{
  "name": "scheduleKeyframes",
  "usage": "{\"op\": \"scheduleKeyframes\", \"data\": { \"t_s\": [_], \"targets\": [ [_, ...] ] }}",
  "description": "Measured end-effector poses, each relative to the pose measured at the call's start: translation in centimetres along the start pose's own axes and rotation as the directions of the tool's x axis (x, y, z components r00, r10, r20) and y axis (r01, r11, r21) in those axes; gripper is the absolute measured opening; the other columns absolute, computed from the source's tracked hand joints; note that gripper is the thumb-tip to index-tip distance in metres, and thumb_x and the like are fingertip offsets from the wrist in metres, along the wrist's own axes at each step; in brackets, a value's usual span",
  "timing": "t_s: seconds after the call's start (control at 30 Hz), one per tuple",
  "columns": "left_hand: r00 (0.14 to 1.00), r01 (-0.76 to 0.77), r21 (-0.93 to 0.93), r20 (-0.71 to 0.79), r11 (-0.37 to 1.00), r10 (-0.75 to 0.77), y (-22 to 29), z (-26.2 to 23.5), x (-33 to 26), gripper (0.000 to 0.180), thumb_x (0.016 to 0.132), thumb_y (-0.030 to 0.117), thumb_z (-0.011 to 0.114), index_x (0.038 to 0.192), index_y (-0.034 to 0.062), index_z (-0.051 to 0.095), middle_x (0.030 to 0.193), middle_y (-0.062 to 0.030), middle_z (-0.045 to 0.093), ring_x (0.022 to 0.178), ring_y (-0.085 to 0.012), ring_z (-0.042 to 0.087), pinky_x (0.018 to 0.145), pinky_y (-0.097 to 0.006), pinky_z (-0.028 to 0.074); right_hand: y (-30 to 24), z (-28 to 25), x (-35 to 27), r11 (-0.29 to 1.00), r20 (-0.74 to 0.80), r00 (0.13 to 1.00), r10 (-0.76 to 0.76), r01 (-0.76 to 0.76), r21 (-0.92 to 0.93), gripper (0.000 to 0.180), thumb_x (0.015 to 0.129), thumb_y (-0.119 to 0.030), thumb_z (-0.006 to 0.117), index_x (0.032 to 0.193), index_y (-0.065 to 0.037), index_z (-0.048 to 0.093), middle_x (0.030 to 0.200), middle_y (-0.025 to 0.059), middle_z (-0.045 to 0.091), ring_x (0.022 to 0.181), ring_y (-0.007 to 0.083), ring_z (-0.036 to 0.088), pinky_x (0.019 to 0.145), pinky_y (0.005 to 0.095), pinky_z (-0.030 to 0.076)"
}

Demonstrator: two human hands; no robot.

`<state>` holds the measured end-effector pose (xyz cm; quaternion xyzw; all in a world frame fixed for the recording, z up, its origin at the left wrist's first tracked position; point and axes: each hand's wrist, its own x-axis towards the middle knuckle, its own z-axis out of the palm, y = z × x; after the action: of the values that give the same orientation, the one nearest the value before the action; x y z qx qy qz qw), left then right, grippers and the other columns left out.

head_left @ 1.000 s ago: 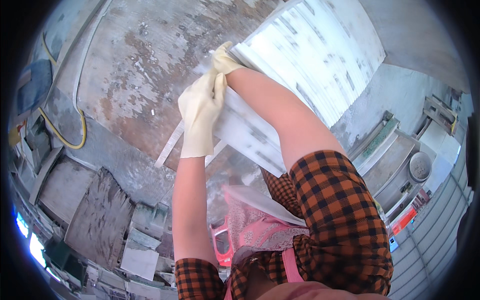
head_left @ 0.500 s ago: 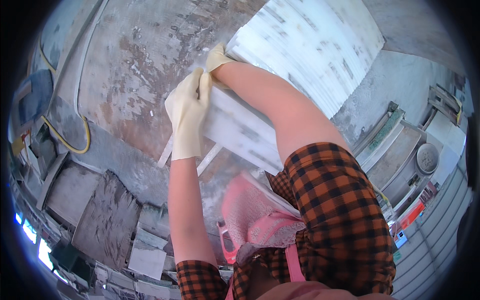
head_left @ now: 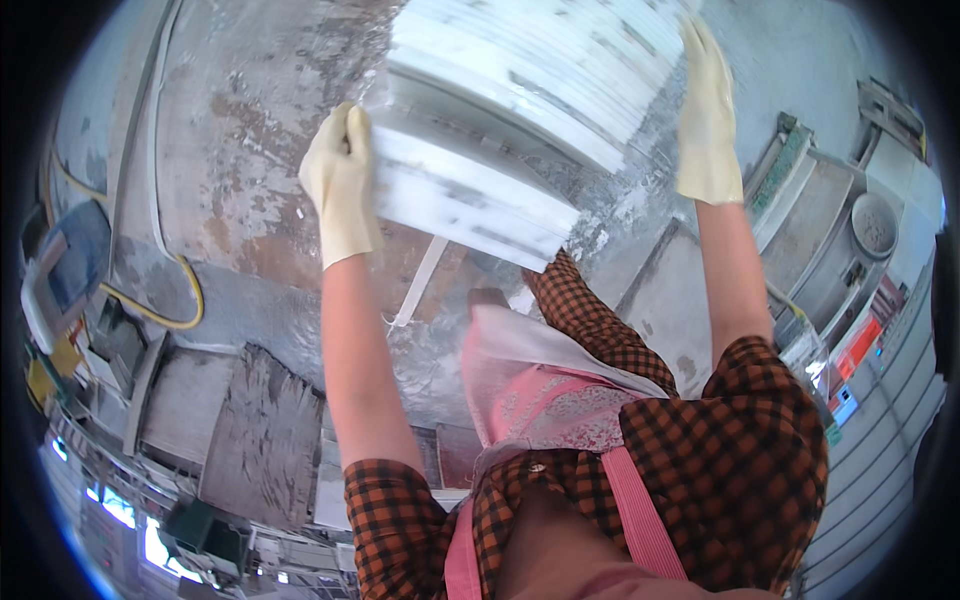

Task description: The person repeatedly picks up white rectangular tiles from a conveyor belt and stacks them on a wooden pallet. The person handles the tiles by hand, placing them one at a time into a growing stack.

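Observation:
My left hand [head_left: 340, 185], in a cream rubber glove, is closed at the left end of a near group of white, grey-marked stone strips [head_left: 470, 195]. Its fingers curl over that end, and motion blurs the strips somewhat. Beyond a gap lies a larger bank of similar white strips [head_left: 560, 60], side by side. My right hand [head_left: 707, 115], gloved alike, is raised by the right ends of that bank with its fingers stretched out and nothing in them. Whether it touches the strip ends I cannot tell.
The strips lie on a stained, wet-looking worktop [head_left: 250, 130]. A pale bar [head_left: 420, 280] sticks out below the near strips. A yellow hose [head_left: 190, 310] curves at left near a blue-grey chair-like object [head_left: 75, 260]. A round bowl [head_left: 874, 226] stands on the right.
My right hand has left the near strips' left end and swung right to the far bank's right side. A gap now shows between the two groups. My left hand has shifted slightly left.

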<state>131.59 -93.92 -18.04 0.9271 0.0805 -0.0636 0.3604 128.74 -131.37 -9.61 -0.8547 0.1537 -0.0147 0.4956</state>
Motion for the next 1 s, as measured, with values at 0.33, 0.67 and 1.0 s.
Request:
{"op": "scheduleKeyframes", "data": {
  "t_s": [0.33,0.67,1.0],
  "targets": [
    [0.996,0.066,-0.109,0.059,0.992,-0.06,1.7,0.0,-0.3,0.035,0.099,0.031,0.055,0.114,0.0029,0.069,0.112,-0.0124,0.069,0.101,-0.0216,0.065,0.088,-0.032,0.049,18.6,11.1,-10.5,0.7,-0.009,0.864,0.504,-0.415,-0.581,0.041,0.098,-0.024,0.045,0.133,-0.002,0.045,0.128,0.0146,0.053,0.12,0.0311,0.049,0.103,0.0408,0.037],
    [0.981,0.149,-0.127,0.146,0.981,-0.13,3.7,-0.7,-0.5,0.035,0.102,0.028,0.05,0.115,-0.0003,0.066,0.114,-0.0124,0.066,0.101,-0.0202,0.061,0.09,-0.033,0.047,12.1,7.7,-9.8,0.783,-0.014,0.808,0.589,-0.575,-0.238,0.046,0.098,-0.015,0.045,0.141,0.0,0.039,0.145,0.0176,0.046,0.133,0.028,0.046,0.11,0.0382,0.034],
    [0.965,0.186,-0.08,0.204,0.979,-0.166,6.4,-0.6,-1.0,0.039,0.105,0.031,0.04,0.118,0.0019,0.064,0.115,-0.0103,0.063,0.106,-0.0203,0.056,0.095,-0.033,0.042,18.0,13.2,-8.9,0.798,-0.077,0.819,0.569,-0.572,-0.19,0.051,0.099,-0.024,0.042,0.145,-0.002,0.036,0.149,0.0159,0.041,0.136,0.0266,0.041,0.112,0.0364,0.033]
  ]
}}
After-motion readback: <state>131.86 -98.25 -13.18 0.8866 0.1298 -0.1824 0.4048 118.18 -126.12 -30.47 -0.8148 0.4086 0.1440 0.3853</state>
